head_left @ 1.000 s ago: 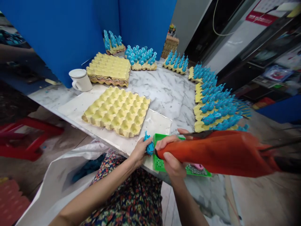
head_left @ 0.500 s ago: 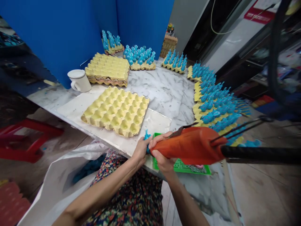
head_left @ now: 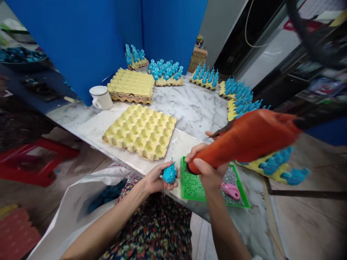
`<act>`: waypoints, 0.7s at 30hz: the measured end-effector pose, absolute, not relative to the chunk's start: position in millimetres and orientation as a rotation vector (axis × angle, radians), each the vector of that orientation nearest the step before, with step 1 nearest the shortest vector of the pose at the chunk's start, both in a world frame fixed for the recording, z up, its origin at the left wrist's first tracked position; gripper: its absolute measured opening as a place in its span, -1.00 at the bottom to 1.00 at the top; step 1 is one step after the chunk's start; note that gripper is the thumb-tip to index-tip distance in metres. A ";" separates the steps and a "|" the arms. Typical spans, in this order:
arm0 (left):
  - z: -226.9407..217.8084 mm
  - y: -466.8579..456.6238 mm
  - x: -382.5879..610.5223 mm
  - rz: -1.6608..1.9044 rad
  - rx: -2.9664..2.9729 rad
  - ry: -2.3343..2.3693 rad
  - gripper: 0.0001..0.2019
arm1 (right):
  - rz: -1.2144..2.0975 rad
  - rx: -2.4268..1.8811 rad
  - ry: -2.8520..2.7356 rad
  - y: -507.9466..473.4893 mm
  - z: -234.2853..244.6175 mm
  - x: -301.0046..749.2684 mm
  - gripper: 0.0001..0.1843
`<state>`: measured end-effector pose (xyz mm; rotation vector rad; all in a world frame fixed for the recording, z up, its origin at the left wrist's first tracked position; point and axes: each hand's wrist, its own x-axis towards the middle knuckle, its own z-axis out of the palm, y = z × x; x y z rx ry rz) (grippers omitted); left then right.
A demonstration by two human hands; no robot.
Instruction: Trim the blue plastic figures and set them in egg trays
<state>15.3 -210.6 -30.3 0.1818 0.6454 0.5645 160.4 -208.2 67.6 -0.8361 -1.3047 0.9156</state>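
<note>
My left hand (head_left: 155,179) is closed around a small blue plastic toy part (head_left: 170,173) at the table's near edge. My right hand (head_left: 206,166) grips the front of a large orange power screwdriver (head_left: 248,139), whose tip hangs just above a green perforated tray (head_left: 192,183), a little to the right of the blue part. In that tray lie a heap of small screws (head_left: 230,177) and a pink piece (head_left: 231,190). An empty yellow egg tray (head_left: 141,130) rests on a white sheet just beyond my left hand.
A stack of yellow egg trays (head_left: 132,86) and a white mug (head_left: 101,97) stand at the back left. Several trays filled with blue parts (head_left: 165,70) ring the marble table's (head_left: 193,105) far and right sides. A white sack (head_left: 81,204) sits by my lap; a red stool (head_left: 35,162) is at left.
The screwdriver's tip has come away from the blue part and its body has swung upward. My left hand has drawn the part slightly toward me and turned it.
</note>
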 end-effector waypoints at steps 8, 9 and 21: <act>-26.8 -217.0 -14.7 0.544 0.021 0.411 -0.63 | 0.694 -1.064 -1.206 -177.7 47.0 170.9 -0.60; -26.1 -217.7 -16.9 0.553 0.008 0.401 -0.63 | 0.678 -1.062 -1.193 -174.5 46.4 171.6 -0.54; -35.8 -275.1 -103.0 0.505 0.567 0.816 -0.58 | 0.644 -1.100 -1.197 -158.4 50.0 177.2 -0.42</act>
